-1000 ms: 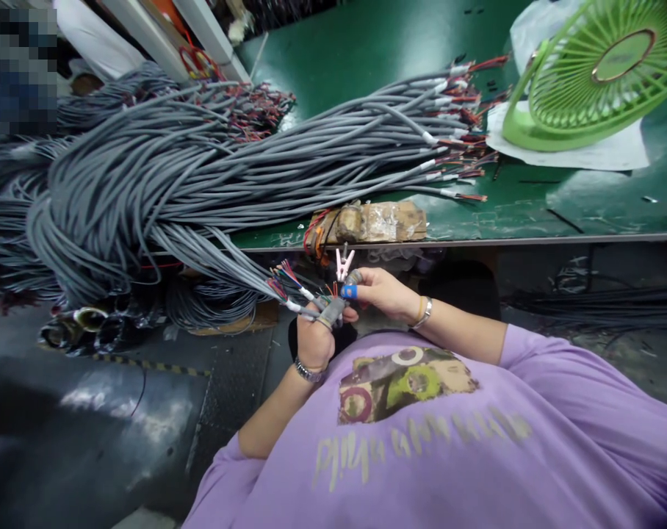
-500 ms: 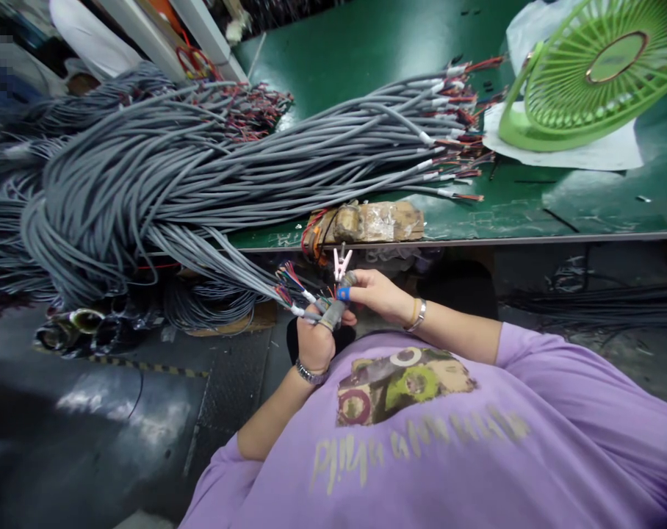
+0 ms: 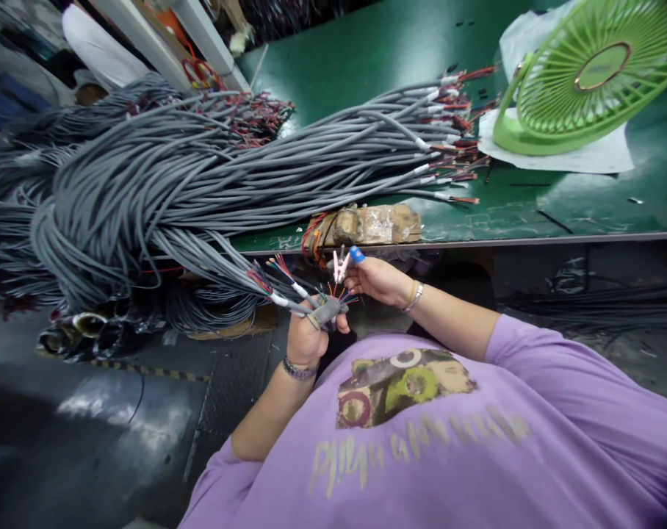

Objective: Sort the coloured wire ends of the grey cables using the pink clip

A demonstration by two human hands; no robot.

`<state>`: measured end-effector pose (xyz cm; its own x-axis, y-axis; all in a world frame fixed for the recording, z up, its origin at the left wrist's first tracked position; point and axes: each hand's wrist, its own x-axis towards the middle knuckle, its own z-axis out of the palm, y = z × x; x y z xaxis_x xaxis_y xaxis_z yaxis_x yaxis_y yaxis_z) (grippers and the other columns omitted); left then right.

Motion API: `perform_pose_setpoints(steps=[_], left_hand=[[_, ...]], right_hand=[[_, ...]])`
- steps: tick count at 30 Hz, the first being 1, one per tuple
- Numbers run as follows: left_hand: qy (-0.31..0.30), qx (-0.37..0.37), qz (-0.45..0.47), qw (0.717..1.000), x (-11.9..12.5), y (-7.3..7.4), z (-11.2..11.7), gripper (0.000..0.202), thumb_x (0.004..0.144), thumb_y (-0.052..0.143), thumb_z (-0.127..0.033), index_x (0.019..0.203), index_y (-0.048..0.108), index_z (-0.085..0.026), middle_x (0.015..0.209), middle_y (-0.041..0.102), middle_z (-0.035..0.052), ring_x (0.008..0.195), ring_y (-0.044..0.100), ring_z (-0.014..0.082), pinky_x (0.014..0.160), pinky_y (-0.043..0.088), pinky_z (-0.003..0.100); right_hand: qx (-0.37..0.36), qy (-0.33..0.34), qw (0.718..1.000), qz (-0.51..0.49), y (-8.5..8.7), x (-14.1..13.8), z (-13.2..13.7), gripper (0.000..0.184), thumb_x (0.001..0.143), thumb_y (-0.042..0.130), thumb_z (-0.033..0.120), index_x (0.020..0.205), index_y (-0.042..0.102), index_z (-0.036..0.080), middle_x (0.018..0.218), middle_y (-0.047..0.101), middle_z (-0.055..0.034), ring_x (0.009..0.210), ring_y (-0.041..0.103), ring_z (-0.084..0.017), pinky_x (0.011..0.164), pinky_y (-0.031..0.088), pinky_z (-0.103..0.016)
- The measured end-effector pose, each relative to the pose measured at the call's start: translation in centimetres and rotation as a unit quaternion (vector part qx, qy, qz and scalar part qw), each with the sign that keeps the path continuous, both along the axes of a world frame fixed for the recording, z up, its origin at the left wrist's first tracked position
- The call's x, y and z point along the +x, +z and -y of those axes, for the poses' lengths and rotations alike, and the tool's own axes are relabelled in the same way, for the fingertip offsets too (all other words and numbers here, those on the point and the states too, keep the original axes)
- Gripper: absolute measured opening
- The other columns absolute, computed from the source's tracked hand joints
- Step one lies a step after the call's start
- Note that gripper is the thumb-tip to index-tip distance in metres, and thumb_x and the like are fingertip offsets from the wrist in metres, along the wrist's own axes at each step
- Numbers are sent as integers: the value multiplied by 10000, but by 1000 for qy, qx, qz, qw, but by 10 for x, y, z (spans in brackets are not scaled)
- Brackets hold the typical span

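My left hand (image 3: 305,334) is closed round the end of a grey cable (image 3: 289,303), its stripped coloured wires (image 3: 336,295) fanned out above my taped forefinger. My right hand (image 3: 375,279) is just to the right, below the bench edge, with a blue fingertip cover (image 3: 356,254) raised; its fingers pinch near a small pink clip (image 3: 341,264), and I cannot make out whether they hold a wire. The cable runs left into a big bundle of grey cables (image 3: 146,191).
The bundle drapes over the green bench (image 3: 587,202) with red stripped ends at the far side. A taped wooden block (image 3: 366,224) sits at the bench edge above my hands. A green fan (image 3: 581,73) lies on white paper at the right. More cable coils lie on the floor at the left.
My right hand has lifted away from my left hand, up and slightly right, towards the pink clip. The coloured wire ends now show spread between the hands.
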<state>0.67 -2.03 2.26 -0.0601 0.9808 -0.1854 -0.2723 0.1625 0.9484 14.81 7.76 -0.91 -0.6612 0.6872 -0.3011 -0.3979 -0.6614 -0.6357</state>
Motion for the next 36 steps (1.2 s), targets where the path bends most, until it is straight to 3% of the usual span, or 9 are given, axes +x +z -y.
perform_pose_setpoints(steps=[3, 7, 13, 19, 24, 28, 33, 36], left_hand=[[-42, -26, 17, 999, -5, 3, -7, 232, 687, 752, -341, 629, 660, -136, 460, 610, 12, 373, 559, 129, 391, 468, 233], [-68, -58, 22, 996, -8, 4, -15, 251, 654, 763, -353, 610, 654, -132, 421, 586, 12, 350, 545, 130, 389, 453, 233], [-62, -89, 7, 994, -4, 1, -18, 285, 614, 769, -378, 604, 641, -124, 398, 566, 10, 332, 523, 125, 367, 430, 224], [-51, -99, -2, 994, -3, -1, -18, 288, 595, 767, -377, 595, 627, -124, 393, 561, 14, 317, 501, 123, 354, 425, 234], [-48, -80, -5, 996, -4, -2, -13, 271, 623, 754, -379, 585, 634, -139, 391, 559, 14, 321, 509, 128, 356, 423, 237], [-27, -42, -12, 999, -2, -1, -6, 259, 662, 742, -374, 600, 640, -145, 417, 575, 12, 336, 519, 124, 369, 437, 239], [35, 6, -16, 999, 7, 1, -2, 227, 693, 741, -356, 658, 665, -145, 451, 587, -3, 361, 525, 109, 382, 449, 223], [51, 26, -17, 998, 11, 0, -3, 229, 710, 738, -359, 662, 657, -150, 471, 597, -5, 381, 541, 110, 395, 460, 221]], right_hand=[[20, 0, 999, -27, 3, -7, -3, 467, 813, 636, 587, 861, 683, 125, 675, 591, -5, 539, 466, -75, 516, 409, -198], [-5, -28, 998, -54, 5, -13, 0, 456, 790, 670, 578, 863, 699, 129, 653, 588, 0, 560, 483, -85, 529, 408, -206], [-37, -101, 992, -59, 10, -21, 4, 400, 755, 732, 524, 738, 684, 127, 602, 571, 13, 549, 458, -73, 559, 418, -202], [-39, -84, 994, -63, 6, -21, 5, 474, 748, 695, 602, 777, 678, 129, 599, 573, 10, 545, 482, -83, 528, 414, -205], [-56, -20, 996, -62, 5, -13, 7, 558, 794, 577, 688, 838, 678, 142, 692, 632, -33, 590, 540, -116, 549, 452, -228], [-47, 1, 997, -61, 7, -9, 6, 517, 823, 568, 649, 855, 676, 144, 724, 633, -36, 610, 538, -113, 553, 448, -218], [27, -53, 997, -55, 7, -9, 8, 329, 726, 763, 434, 863, 689, 145, 717, 609, 1, 583, 482, -77, 531, 413, -181], [44, -82, 994, -50, 2, -12, 9, 363, 725, 751, 486, 800, 676, 138, 708, 612, -10, 585, 480, -82, 539, 413, -192]])
